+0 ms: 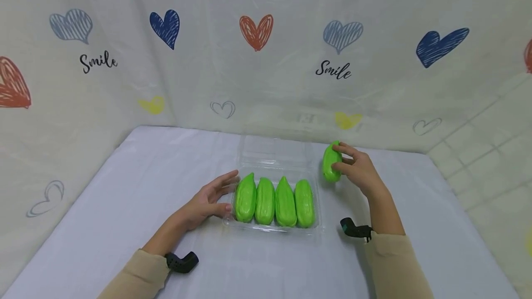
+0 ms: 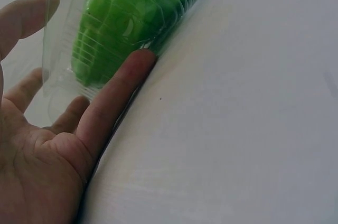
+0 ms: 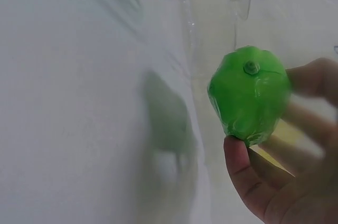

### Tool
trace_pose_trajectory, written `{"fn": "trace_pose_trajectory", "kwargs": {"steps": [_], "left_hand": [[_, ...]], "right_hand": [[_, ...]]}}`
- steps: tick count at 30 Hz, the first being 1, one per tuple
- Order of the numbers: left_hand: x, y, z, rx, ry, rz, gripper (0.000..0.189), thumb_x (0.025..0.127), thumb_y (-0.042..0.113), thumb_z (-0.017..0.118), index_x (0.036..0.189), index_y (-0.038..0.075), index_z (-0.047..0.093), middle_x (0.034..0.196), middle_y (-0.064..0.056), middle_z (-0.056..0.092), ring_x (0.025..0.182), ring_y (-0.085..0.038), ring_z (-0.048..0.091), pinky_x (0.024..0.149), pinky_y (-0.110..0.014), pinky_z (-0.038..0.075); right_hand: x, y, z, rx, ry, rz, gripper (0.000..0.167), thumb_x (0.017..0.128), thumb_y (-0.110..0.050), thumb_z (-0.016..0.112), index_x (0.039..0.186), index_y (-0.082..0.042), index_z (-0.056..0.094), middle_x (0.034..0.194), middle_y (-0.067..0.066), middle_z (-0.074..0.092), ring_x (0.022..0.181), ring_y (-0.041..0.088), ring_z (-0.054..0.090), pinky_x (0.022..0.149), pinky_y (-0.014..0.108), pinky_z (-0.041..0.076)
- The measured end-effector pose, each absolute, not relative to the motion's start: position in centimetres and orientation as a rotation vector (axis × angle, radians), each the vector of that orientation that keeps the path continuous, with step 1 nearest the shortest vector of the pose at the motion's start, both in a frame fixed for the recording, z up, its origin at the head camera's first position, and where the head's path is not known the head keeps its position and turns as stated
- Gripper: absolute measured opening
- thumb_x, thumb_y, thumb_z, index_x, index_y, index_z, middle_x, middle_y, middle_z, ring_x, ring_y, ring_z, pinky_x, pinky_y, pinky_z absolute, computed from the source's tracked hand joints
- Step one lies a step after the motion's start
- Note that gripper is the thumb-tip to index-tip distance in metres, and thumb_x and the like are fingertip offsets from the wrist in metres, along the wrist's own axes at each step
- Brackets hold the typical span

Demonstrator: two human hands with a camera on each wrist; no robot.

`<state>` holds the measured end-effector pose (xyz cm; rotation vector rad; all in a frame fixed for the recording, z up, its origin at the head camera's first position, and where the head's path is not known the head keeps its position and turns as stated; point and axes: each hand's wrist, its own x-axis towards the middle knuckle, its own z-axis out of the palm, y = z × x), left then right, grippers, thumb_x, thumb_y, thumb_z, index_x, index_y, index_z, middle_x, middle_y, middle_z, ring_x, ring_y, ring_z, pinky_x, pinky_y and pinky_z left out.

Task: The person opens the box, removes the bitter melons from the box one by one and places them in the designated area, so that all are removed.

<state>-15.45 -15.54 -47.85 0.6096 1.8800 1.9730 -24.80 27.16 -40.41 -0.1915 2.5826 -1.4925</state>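
Note:
A clear plastic clamshell box (image 1: 270,228) lies on the table with its lid (image 1: 274,151) folded back. Inside it, several glossy, ridged green gourds (image 1: 265,201) lie side by side in a row. My left hand (image 1: 208,200) touches the box's left side, its fingers spread and the thumb (image 2: 121,84) along the wall. To the right of the box, my right hand (image 1: 357,170) pinches another green gourd (image 3: 251,94) between thumb and fingers. This gourd is held above the table, its stem-scar end facing the right wrist camera.
White cloth (image 1: 266,266) covers the table. Behind it hangs a pale curtain (image 1: 291,91) printed with hearts and the word Smile. A black wrist device (image 1: 183,262) sits at the left cuff, and a similar black device (image 1: 355,228) at the right cuff.

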Motion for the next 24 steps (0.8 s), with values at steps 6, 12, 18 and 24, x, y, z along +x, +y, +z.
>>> {"fn": "trace_pose_trajectory", "kwargs": {"steps": [6,12,18,24], "left_hand": [[-15.5,-15.5,-47.8,0.606,1.887,1.972,0.089,0.088,0.008,0.07,0.16,0.014,0.018,0.165,-0.015,0.018,0.15,-0.04,0.019,0.098,-0.037,0.049],[-15.5,-15.6,-47.9,0.594,1.877,1.981,0.09,0.088,0.009,0.072,0.16,0.015,0.019,0.165,-0.015,0.018,0.15,-0.04,0.019,0.096,-0.039,0.051],[-15.6,-15.6,-48.0,0.586,1.887,1.97,0.09,0.087,0.009,0.072,0.16,0.016,0.02,0.165,-0.014,0.019,0.15,-0.039,0.02,0.096,-0.04,0.051],[-15.8,-15.6,-48.1,0.589,1.89,1.966,0.09,0.087,0.009,0.072,0.16,0.016,0.02,0.165,-0.013,0.019,0.15,-0.038,0.021,0.096,-0.039,0.051]], "right_hand": [[-25.5,27.3,-40.7,-0.199,2.581,-1.451,0.062,0.092,-0.016,0.066,0.15,-0.011,0.046,0.166,0.001,0.021,0.144,0.036,0.038,0.102,0.047,0.045],[-26.2,27.4,-41.0,-0.215,2.579,-1.412,0.063,0.092,-0.016,0.067,0.15,-0.009,0.045,0.166,0.004,0.02,0.143,0.039,0.038,0.095,0.038,0.049],[-26.6,27.4,-41.1,-0.206,2.579,-1.388,0.063,0.093,-0.016,0.066,0.151,-0.008,0.044,0.167,0.006,0.017,0.144,0.04,0.036,0.094,0.037,0.05],[-27.2,27.4,-41.4,-0.205,2.595,-1.357,0.062,0.093,-0.015,0.065,0.151,-0.008,0.044,0.167,0.007,0.017,0.144,0.041,0.035,0.101,0.046,0.047]]}}
